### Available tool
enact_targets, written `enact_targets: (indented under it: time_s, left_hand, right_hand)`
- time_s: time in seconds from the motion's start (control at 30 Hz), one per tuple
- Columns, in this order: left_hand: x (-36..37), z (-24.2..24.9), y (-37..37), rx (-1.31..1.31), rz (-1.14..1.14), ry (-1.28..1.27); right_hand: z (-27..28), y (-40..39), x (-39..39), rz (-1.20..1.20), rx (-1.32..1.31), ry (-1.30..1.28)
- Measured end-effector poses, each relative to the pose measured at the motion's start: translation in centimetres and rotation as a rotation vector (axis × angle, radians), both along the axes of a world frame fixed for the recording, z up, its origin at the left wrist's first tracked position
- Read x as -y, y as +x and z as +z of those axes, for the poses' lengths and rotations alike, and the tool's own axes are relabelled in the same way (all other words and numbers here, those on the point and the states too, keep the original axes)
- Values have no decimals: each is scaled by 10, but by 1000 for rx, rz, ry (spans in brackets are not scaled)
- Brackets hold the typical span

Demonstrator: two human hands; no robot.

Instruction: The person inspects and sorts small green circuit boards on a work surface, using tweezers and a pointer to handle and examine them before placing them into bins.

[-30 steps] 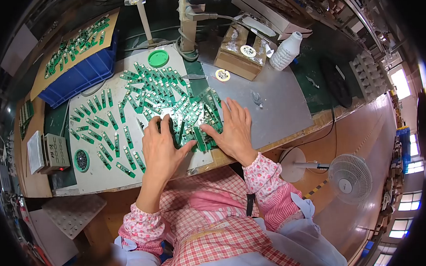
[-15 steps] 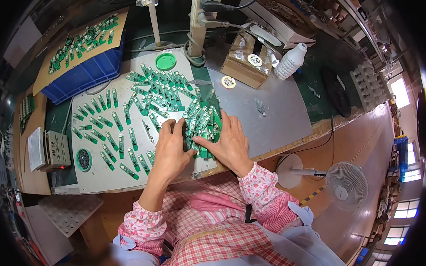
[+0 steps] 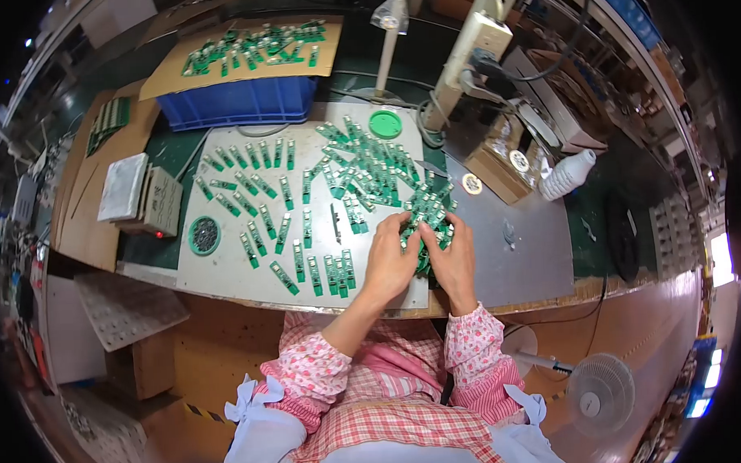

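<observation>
My left hand (image 3: pixel 392 257) and my right hand (image 3: pixel 453 257) are close together at the board's front right. Between them is a bunch of small green circuit boards (image 3: pixel 428 207), its lower part hidden by my fingers. Both hands have curled fingers pressed against the bunch from either side, the thumbs close to each other. Behind them spreads a heap of similar circuit boards (image 3: pixel 376 170). To the left, more circuit boards (image 3: pixel 307 227) lie singly in loose rows on a pale grey board (image 3: pixel 225 273). A thin dark strip (image 3: pixel 336 224) stands out among them.
A blue crate (image 3: pixel 235 105) topped with cardboard (image 3: pixel 165 85) and more circuit boards stands at the back left. Around the work lie a green lid (image 3: pixel 385 124), a round dish of small dark parts (image 3: pixel 204 236), a cardboard box (image 3: pixel 499 170) and a white bottle (image 3: pixel 568 175).
The camera view has turned, shifting the table to the right in the picture. My hands have drawn closer together around the bunch of circuit boards.
</observation>
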State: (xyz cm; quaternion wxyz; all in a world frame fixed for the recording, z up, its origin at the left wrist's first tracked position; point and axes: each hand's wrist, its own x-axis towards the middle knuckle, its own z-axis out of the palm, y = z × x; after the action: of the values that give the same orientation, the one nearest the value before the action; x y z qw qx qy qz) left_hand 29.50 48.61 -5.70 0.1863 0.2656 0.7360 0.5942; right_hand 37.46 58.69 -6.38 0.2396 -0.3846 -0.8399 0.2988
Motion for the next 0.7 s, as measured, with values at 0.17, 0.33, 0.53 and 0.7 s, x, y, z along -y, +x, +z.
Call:
enact_targets:
  time_s: [0.17,0.33,0.53,0.7]
  left_hand:
    - [-19,-14,21,-106,187,-2]
    - [-26,-12,20,-39,175,42]
    - [-31,-11,22,113,172,123]
    - [-35,0,24,29,122,99]
  right_hand:
    - [3,-6,-1,10,-22,-115]
    - [-8,-12,-2,-10,-152,-159]
    - [-1,-9,-1,-50,-209,-307]
    - [-18,-10,-7,-84,-425,-505]
